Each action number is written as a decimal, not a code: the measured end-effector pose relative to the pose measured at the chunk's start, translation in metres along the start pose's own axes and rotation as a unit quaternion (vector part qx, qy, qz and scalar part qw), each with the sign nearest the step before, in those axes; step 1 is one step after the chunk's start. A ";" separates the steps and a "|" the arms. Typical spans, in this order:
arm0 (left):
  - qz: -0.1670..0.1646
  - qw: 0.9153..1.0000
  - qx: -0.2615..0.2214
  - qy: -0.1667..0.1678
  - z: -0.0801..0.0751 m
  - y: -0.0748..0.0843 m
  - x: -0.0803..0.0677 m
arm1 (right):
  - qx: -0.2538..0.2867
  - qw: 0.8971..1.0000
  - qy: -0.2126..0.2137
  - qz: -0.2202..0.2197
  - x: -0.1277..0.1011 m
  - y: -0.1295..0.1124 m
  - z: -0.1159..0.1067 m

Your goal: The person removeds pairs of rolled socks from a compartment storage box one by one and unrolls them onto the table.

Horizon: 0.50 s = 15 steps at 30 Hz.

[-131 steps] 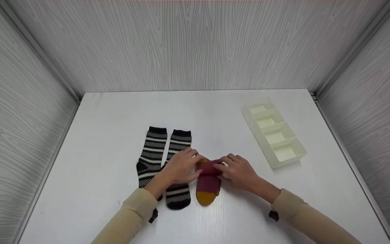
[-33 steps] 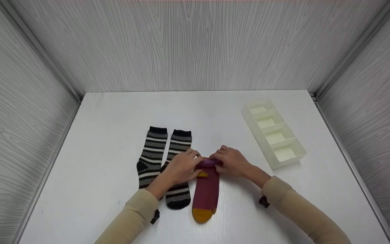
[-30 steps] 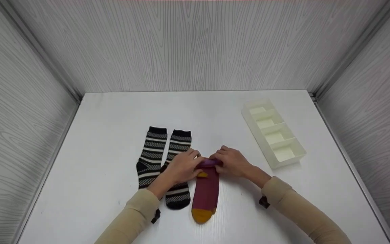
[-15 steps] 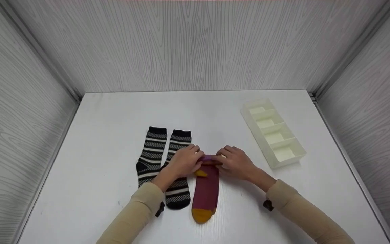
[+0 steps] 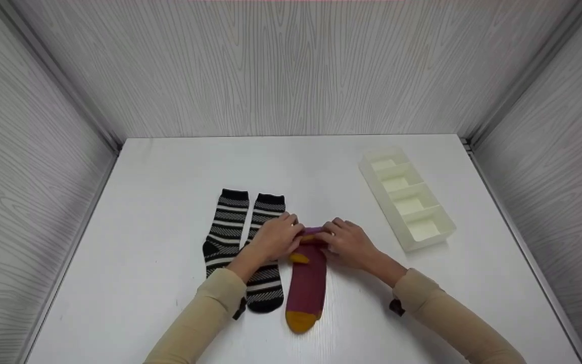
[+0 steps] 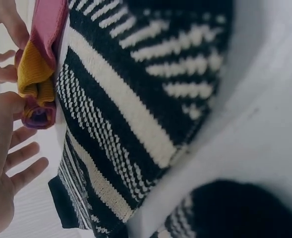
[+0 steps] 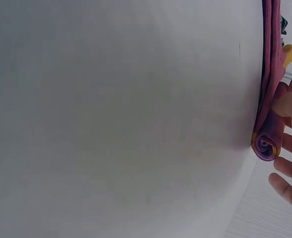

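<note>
Both hands (image 5: 311, 241) pinch the maroon sock's (image 5: 307, 285) rolled end, fingers hiding it

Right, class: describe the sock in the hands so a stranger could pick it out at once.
On the white table, left of the cream tray, three socks lie side by side. It is the rightmost sock: maroon with a mustard toe, its far end rolled up, unlike the two flat black-and-white striped socks.

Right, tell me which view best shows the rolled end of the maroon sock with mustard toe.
The right wrist view: the rolled end of the maroon sock shows its spiral end-on. The left wrist view shows the roll from its other side, bunched. The head view mostly hides it between the left hand and right hand.
</note>
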<state>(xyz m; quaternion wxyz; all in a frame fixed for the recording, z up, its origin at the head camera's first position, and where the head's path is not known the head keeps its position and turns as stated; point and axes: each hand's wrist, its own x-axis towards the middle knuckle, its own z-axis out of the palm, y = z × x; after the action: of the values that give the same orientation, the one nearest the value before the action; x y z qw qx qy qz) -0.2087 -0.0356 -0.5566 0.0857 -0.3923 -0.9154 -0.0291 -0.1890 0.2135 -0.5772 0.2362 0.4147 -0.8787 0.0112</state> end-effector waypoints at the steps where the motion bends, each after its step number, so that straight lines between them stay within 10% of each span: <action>1: 0.002 1.000 0.003 0.005 0.000 0.000 -0.001 | 0.000 1.000 -0.004 0.004 0.001 0.000 0.000; 15: 0.002 1.000 0.002 0.025 -0.006 0.007 -0.014 | 0.013 0.999 -0.027 0.032 0.012 0.005 0.007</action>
<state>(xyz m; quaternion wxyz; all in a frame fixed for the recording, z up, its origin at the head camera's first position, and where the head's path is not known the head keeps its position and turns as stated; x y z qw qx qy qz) -0.1931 -0.0415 -0.5536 0.1091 -0.3929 -0.9123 -0.0369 -0.2023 0.2069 -0.5774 0.2061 0.3891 -0.8976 0.0192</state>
